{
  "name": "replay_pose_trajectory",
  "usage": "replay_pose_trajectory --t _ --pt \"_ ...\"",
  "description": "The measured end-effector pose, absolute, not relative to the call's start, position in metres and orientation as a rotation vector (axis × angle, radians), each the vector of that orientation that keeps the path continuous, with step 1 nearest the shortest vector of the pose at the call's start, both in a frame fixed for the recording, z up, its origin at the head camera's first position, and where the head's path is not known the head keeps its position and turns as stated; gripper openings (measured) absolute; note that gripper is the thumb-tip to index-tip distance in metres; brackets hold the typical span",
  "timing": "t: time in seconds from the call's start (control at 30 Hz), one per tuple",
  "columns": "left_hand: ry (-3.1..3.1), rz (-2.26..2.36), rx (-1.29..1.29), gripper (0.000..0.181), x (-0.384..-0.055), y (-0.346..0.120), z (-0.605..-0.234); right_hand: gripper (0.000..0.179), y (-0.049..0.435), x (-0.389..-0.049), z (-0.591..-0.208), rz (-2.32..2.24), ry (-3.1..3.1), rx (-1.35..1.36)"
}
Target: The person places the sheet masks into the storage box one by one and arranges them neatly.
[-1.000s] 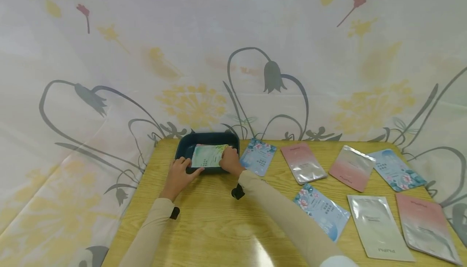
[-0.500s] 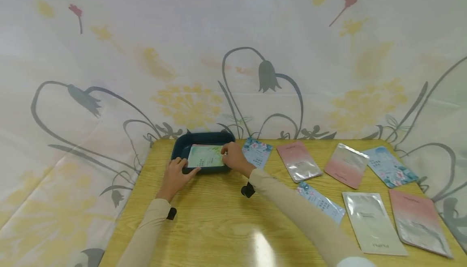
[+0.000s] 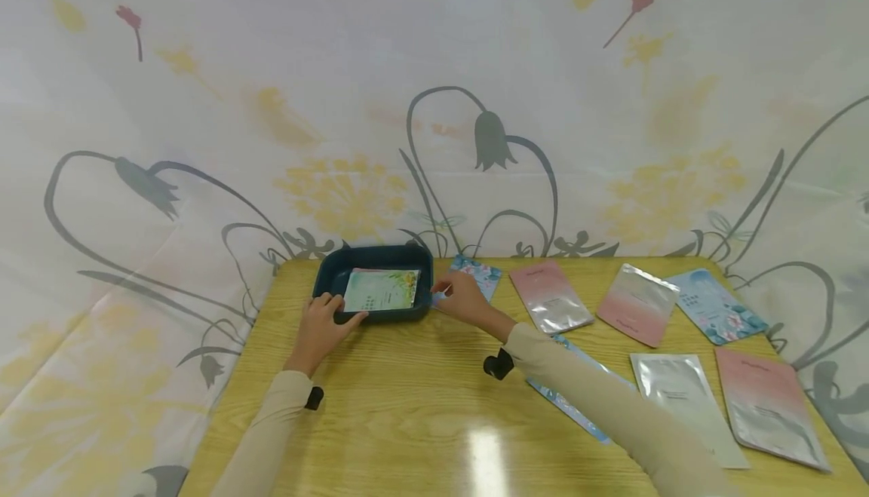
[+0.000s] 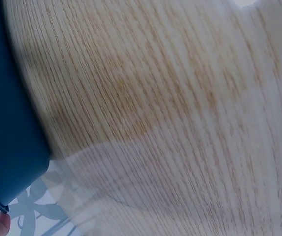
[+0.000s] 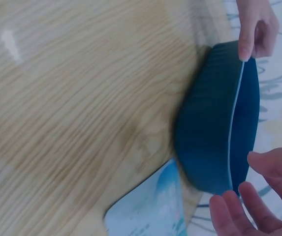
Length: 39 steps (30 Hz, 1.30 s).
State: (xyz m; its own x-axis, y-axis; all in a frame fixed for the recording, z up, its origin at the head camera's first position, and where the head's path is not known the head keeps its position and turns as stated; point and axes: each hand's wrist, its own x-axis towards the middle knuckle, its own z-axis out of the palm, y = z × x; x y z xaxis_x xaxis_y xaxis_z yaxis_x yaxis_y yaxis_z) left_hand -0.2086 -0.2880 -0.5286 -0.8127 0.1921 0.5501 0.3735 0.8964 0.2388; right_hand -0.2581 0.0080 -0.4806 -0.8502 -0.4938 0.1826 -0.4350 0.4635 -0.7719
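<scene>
A dark blue-green plastic bin [image 3: 328, 280] stands at the back left of the table, with a pale green sheet mask packet [image 3: 380, 289] lying flat on top inside it. My left hand [image 3: 319, 329] grips the bin's front left rim; the right wrist view shows its thumb outside the wall [image 5: 204, 123]. Just right of the bin is my right hand [image 3: 465, 301], its thumb and fingers apart and nothing held. Beneath it lies a blue floral sheet mask packet [image 3: 485, 274], partly covered by the hand in the head view.
Pink-and-silver packets [image 3: 551, 297] and a blue floral packet [image 3: 718, 306] lie along the right. Nearer are a silver-green packet [image 3: 689, 406] and another blue one [image 3: 570, 406], partly under the right sleeve. A flower-printed cloth [image 3: 271, 142] hangs behind the table.
My right hand has left the green packet's right end, moved right past the bin's rim and come over the blue floral packet. My left hand stays on the bin.
</scene>
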Motion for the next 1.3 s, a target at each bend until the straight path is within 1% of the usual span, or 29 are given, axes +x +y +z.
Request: replay_pose_trajectory --t 0.3,0.6,0.67,0.83,0.87,1.03,1.3 --pt "-2.522 -0.488 -0.416 0.045 -0.209 -0.289 -0.531 0.016 0.048 -0.244 -0.478 -1.319 2.574 -0.829" --pt "-2.523 -0.503 -0.437 0.045 -0.212 -0.284 -0.532 0.017 0.092 -0.231 -0.479 -1.369 2.533 -0.7" --pt "-2.499 -0.497 -0.453 0.047 -0.211 -0.285 -0.531 0.016 0.1 -0.229 -0.479 -1.375 2.523 -0.688" --pt "-2.457 -0.492 -0.471 0.062 -0.208 -0.286 -0.526 0.015 0.118 -0.221 -0.48 -1.401 2.505 -0.634" --pt "-2.46 -0.491 -0.468 0.063 -0.207 -0.287 -0.526 0.015 0.121 -0.22 -0.481 -1.407 2.503 -0.61" --pt "-2.492 -0.482 -0.46 0.047 -0.205 -0.287 -0.524 0.017 0.14 -0.213 -0.488 -1.42 2.504 -0.54" --pt "-2.526 -0.474 -0.431 0.045 -0.207 -0.286 -0.526 0.019 0.17 -0.2 -0.494 -1.462 2.505 -0.515"
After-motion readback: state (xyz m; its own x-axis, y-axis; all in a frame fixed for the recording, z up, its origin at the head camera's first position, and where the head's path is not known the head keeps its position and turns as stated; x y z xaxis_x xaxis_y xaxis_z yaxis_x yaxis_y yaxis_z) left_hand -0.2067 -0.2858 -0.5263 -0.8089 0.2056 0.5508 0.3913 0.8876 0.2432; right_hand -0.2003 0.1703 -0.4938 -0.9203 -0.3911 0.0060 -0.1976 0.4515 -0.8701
